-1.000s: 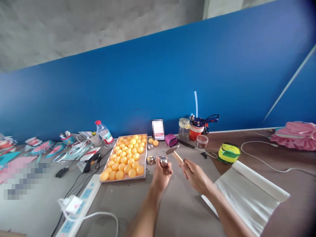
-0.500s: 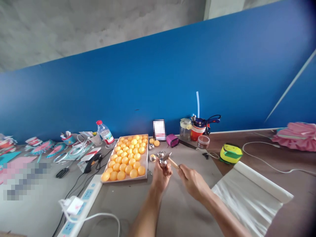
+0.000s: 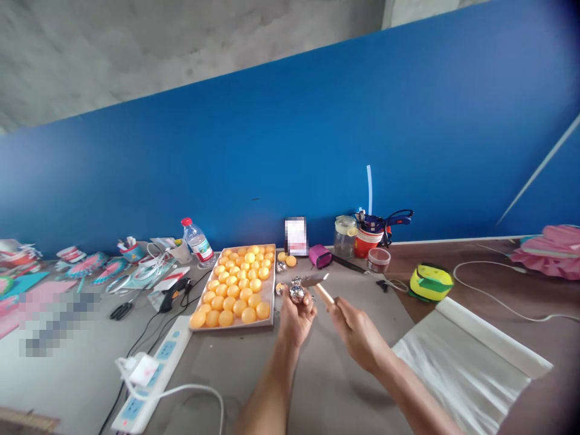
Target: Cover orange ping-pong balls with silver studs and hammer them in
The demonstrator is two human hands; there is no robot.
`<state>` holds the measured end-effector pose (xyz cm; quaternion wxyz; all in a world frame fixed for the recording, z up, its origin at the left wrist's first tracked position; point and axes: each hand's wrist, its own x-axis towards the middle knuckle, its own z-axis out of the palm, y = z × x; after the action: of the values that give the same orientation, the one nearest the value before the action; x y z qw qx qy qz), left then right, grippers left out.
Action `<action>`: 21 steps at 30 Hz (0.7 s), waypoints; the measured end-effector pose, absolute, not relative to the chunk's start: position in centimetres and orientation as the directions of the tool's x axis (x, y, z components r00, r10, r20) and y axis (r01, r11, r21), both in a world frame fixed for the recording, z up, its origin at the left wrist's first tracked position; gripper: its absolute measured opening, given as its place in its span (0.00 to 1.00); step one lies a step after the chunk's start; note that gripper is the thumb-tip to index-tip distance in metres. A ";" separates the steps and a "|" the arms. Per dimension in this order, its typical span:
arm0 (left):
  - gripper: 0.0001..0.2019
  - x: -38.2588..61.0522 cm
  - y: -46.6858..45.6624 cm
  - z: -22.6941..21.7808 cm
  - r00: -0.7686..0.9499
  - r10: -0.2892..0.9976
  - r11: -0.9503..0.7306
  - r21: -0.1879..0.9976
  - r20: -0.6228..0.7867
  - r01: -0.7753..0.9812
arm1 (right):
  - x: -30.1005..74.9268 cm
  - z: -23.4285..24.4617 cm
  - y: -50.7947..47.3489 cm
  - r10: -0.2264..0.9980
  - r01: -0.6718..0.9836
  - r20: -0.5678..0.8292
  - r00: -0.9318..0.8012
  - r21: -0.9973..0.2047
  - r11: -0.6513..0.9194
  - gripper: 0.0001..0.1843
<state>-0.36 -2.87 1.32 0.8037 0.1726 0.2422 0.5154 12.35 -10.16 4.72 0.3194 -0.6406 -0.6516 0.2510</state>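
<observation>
My left hand (image 3: 296, 320) is closed around a shiny silver foil ball (image 3: 296, 294), holding it up over the grey table. In my right hand (image 3: 356, 329) is a small hammer (image 3: 324, 295) with a pale wooden handle. Its dark metal head is just above and to the right of the foil ball, apart from it. Another bit of crumpled foil shows right behind the held ball; whether it lies on the table I cannot tell. Beyond my left hand are one more foil ball (image 3: 281, 267) and a few orange ping-pong balls (image 3: 290, 261).
A shallow box (image 3: 273, 302) of orange balls stands left of my hands. Nearby are a power strip (image 3: 156, 374), a water bottle (image 3: 198, 244), a purple pouch (image 3: 321, 256), a glass jar (image 3: 345, 235) and a white sheet roll (image 3: 493, 338). A blue partition (image 3: 272, 151) rises behind.
The hammer head has lifted off the foil ball and moved right, with my right hand shifting slightly right. My left hand still holds the ball. The view has shifted a little.
</observation>
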 end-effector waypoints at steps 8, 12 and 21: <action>0.20 -0.3 -3.0 1.2 0.375 0.914 0.399 0.514 -0.156 -0.759 | 12.1 4.8 -10.3 0.991 0.680 0.119 0.054 -0.732 0.051 0.16; 0.20 -0.4 -3.1 1.5 0.335 0.904 0.427 0.541 -0.265 -0.724 | 12.1 4.5 -10.1 0.998 0.758 0.039 0.053 -0.652 -0.014 0.14; 0.22 -0.3 -3.0 1.1 0.302 0.904 0.426 0.558 -0.303 -0.712 | 11.7 4.5 -10.3 0.999 0.776 0.036 0.030 -0.631 0.000 0.14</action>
<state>-0.32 -2.96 1.10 0.7906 0.1618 0.2962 0.5109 11.67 -10.27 4.47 0.2524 -0.6717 -0.6605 0.2211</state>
